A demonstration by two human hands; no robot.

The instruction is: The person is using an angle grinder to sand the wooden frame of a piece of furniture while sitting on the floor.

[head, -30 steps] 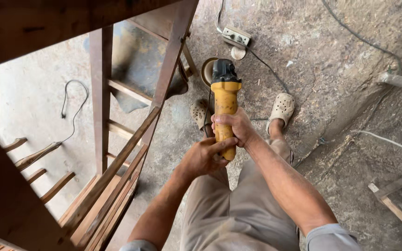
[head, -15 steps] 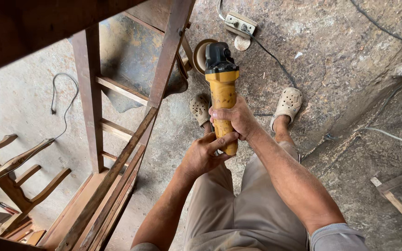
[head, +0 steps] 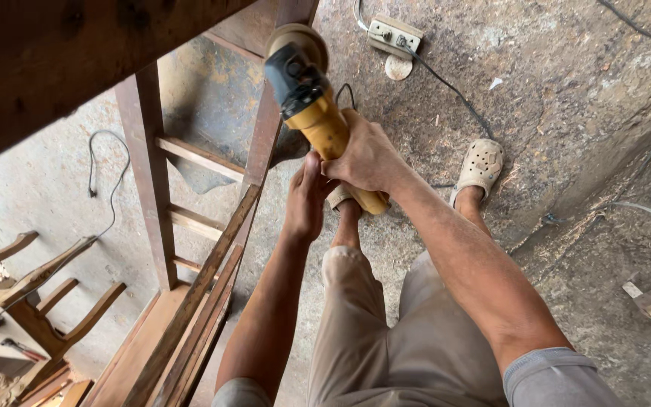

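Both hands now swing the yellow angle grinder (head: 318,113) up from near the floor, its disc meeting the upright of the wooden frame (head: 145,173), right hand (head: 367,158) fingers wrapped round the body, left hand (head: 309,200) fingers gripping its rear end

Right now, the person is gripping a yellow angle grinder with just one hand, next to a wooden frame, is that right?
Not quite: the head view shows both hands on the yellow angle grinder. The right hand wraps its body and the left hand grips beside it. It is indeed next to the wooden frame.
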